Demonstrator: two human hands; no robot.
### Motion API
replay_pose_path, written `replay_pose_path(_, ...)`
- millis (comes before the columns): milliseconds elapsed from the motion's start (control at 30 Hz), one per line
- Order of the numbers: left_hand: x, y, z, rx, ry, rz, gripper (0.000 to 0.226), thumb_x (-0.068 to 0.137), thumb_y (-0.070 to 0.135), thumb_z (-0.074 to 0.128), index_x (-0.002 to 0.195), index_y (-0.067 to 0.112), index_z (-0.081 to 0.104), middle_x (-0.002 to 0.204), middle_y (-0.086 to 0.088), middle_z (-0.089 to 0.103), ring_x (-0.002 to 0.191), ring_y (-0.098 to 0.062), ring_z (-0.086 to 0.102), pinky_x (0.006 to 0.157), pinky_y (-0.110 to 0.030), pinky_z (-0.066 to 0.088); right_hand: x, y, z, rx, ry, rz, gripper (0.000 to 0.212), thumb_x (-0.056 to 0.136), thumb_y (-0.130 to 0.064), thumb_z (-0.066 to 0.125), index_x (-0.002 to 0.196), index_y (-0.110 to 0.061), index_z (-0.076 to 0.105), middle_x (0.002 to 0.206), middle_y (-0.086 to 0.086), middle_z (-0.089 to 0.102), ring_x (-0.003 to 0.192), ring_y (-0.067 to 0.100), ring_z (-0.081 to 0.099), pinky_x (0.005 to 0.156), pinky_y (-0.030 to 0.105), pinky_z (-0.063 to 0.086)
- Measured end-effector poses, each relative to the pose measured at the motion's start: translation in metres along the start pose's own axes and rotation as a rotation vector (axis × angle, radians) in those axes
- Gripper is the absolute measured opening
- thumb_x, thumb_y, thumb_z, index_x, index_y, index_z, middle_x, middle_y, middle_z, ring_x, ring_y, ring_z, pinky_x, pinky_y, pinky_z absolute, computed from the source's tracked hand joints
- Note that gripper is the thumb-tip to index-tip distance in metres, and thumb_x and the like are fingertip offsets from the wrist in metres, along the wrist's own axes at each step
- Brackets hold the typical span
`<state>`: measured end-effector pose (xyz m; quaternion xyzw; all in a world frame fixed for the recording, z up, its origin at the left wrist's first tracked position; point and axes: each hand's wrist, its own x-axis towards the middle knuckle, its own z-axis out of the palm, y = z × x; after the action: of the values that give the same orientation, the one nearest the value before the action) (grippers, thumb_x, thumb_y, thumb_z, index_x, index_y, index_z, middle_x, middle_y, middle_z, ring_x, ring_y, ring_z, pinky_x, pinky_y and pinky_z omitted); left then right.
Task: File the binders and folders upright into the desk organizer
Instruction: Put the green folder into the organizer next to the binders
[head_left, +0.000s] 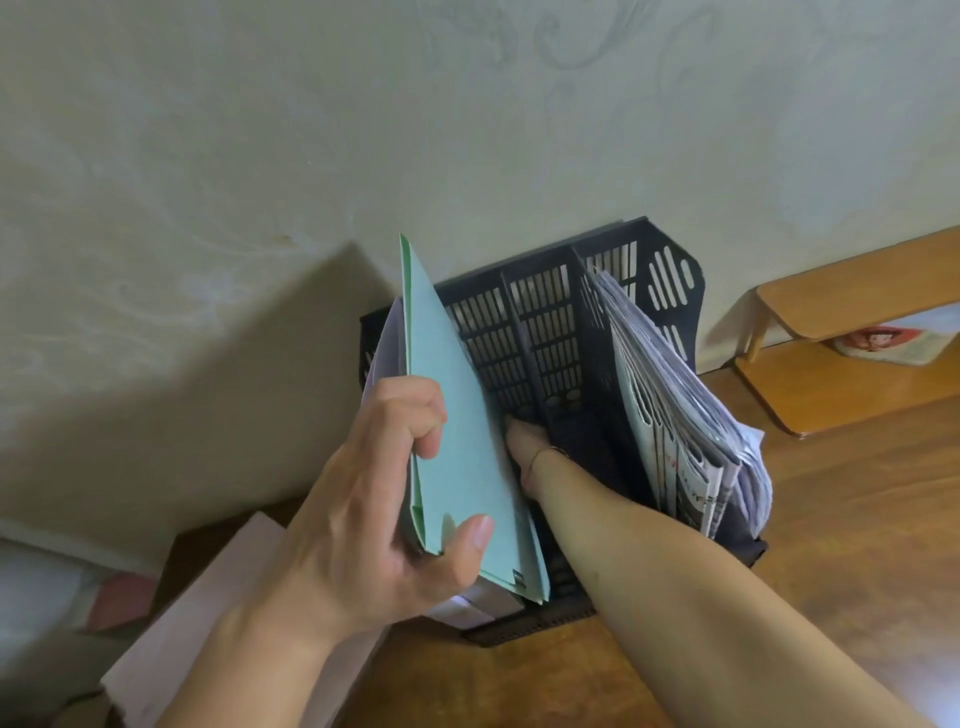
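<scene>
Head view: black desk organizer (550, 332) stands at the bench (841, 519) rear edge, against the wall. Left grip (379, 493) is clamped on green folder (457, 441), upright in the leftmost slot. Right grip (524, 441) reaches into the adjacent slot; finger state cannot be determined. Magazines (691, 415) fill the right slot.

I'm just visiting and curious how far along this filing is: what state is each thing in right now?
Green folder: upright, tilted, gripped by the left hand in the leftmost slot.
Right hand: reaching down into the organizer, mostly hidden behind the folder.
Black desk organizer: standing on the desk, middle slots empty.
Stack of papers: filed in a right slot, leaning right.
</scene>
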<state>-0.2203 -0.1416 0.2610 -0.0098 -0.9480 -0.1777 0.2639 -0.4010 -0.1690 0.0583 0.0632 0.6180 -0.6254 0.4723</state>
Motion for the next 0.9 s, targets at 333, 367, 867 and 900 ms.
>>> replay_pose_path(333, 0.003, 0.0, -0.001, -0.027, -0.015, -0.019, 0.04, 0.073, 0.037, 0.061, 0.092, 0.014, 0.034, 0.101, -0.005, 0.039, 0.1, -0.018, 0.042, 0.086, -0.016, 0.031, 0.016, 0.012, -0.003, 0.048, -0.028, 0.012, 0.044, 0.09, -0.037, 0.055, 0.121, -0.006, 0.059, 0.114, 0.008, 0.065, 0.097, 0.023, 0.061, 0.081, 0.029, 0.051)
replay_pose_path(367, 0.002, 0.0, -0.001, -0.028, -0.017, -0.022, 0.041, 0.073, 0.037, 0.061, 0.092, 0.014, 0.034, 0.101, -0.005, 0.039, 0.1, -0.018, 0.042, 0.086, -0.016, 0.031, 0.017, 0.013, -0.003, 0.033, -0.016, 0.004, 0.044, 0.091, -0.038, 0.056, 0.119, -0.005, 0.06, 0.112, 0.008, 0.065, 0.095, 0.023, 0.061, 0.082, 0.03, 0.05)
replay_pose_path(867, 0.003, 0.0, -0.002, -0.023, -0.015, -0.011, 0.042, 0.073, 0.039, 0.062, 0.091, 0.014, 0.034, 0.101, -0.005, 0.039, 0.098, -0.014, 0.042, 0.084, -0.015, 0.031, 0.02, 0.016, -0.001, 0.106, -0.058, -0.078, 0.037, 0.096, -0.009, 0.044, 0.132, -0.012, 0.052, 0.132, 0.007, 0.055, 0.111, 0.022, 0.054, 0.091, 0.03, 0.046)
replay_pose_path(900, 0.002, 0.0, -0.002, -0.024, -0.014, -0.012, 0.042, 0.073, 0.039, 0.062, 0.091, 0.014, 0.034, 0.101, -0.004, 0.039, 0.098, -0.014, 0.042, 0.084, -0.015, 0.031, 0.019, 0.015, -0.001, 0.105, -0.059, -0.086, 0.04, 0.097, -0.009, 0.044, 0.136, -0.013, 0.048, 0.132, 0.005, 0.053, 0.109, 0.02, 0.052, 0.091, 0.029, 0.044)
